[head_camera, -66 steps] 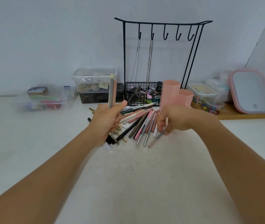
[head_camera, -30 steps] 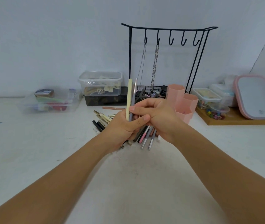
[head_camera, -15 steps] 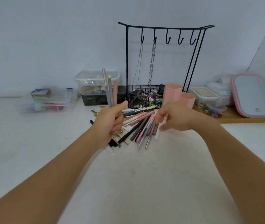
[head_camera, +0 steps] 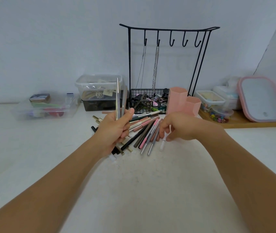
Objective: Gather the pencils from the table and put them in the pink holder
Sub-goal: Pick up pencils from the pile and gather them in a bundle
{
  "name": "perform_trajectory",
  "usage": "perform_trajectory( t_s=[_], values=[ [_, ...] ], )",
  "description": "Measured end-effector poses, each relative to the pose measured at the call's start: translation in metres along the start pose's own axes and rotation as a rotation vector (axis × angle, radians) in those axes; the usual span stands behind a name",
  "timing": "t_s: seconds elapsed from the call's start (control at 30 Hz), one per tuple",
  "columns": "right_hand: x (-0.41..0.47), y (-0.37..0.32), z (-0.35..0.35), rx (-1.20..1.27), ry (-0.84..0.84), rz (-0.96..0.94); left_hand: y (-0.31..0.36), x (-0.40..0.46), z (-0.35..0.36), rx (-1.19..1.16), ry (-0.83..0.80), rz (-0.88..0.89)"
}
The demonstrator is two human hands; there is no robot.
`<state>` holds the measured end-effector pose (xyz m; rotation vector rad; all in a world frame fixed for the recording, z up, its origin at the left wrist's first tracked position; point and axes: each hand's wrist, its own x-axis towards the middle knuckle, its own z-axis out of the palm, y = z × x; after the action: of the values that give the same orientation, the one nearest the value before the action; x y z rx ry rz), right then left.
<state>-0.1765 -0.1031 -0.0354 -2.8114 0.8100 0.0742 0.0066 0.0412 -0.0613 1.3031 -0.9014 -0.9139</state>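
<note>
Upright, slim grey and cream pencils (head_camera: 119,100) fan from left hand (head_camera: 115,130)

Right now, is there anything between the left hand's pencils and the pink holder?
Nothing stands directly between. The left hand holds its pencils upright above the pile; the pink holder stands open-topped beyond. The right hand hovers just in front of it.

Pencils (head_camera: 144,132) lie mid-table (head_camera: 142,190), before the basket (head_camera: 148,102). The holder (head_camera: 182,103) stands right of the basket; tubs (head_camera: 98,91) sit left, along the back edge.
</note>
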Motion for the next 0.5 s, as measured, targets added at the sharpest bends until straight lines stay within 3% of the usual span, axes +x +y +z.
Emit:
perform_trajectory(
  t_s=[0.13, 0.23, 0.37, 0.5],
  values=[
    [-0.005, -0.004, -0.005, 0.060, 0.015, -0.025, 0.003, 0.000, 0.000, -0.020, 0.008, -0.041],
    [-0.013, -0.008, -0.018, 0.190, 0.143, -0.047, 0.003, -0.002, 0.003, -0.020, 0.026, -0.039],
    [-0.021, -0.027, -0.036, 0.674, 0.347, -0.097, 0.000, -0.003, 0.008, -0.004, 0.006, -0.020],
    [-0.016, -0.057, -0.034, 1.185, 0.403, -0.174, 0.000, -0.007, 0.012, -0.098, -0.062, -0.029]
  ],
)
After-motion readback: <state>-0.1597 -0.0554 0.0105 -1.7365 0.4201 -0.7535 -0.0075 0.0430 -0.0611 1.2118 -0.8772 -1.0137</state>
